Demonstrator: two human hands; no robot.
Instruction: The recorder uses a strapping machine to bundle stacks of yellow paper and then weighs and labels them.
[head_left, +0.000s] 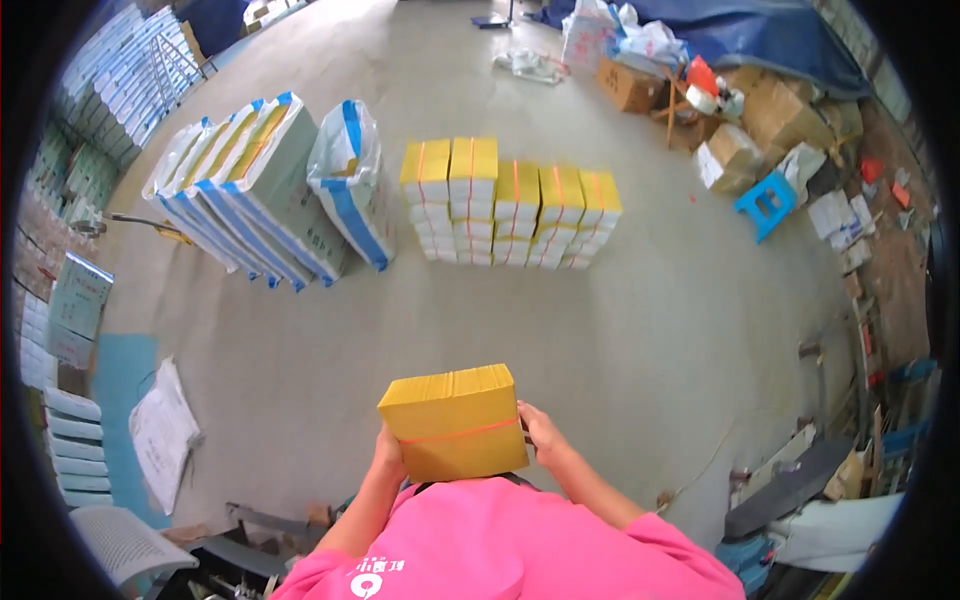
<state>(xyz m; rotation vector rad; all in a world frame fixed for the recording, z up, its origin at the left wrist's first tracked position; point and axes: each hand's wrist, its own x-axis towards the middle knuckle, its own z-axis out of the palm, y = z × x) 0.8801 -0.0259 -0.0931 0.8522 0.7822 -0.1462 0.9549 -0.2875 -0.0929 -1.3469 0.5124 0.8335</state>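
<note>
"Grey floor (440,320) stretches out ahead; what stands on it?"
"Red-banded, yellow-topped stacks (517,205), right of some blue-edged bags (290,185)."
"And your fingers?"
"My left fingers (388,444) and right fingers (534,417) clamp opposite sides of a red-banded yellow bundle (456,446), up off the floor, just in front of my pink shirt (500,540)."

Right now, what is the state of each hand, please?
Left hand: holding the yellow bundle at its left side, fingers mostly hidden.
Right hand: holding the same bundle at its right side.
</note>
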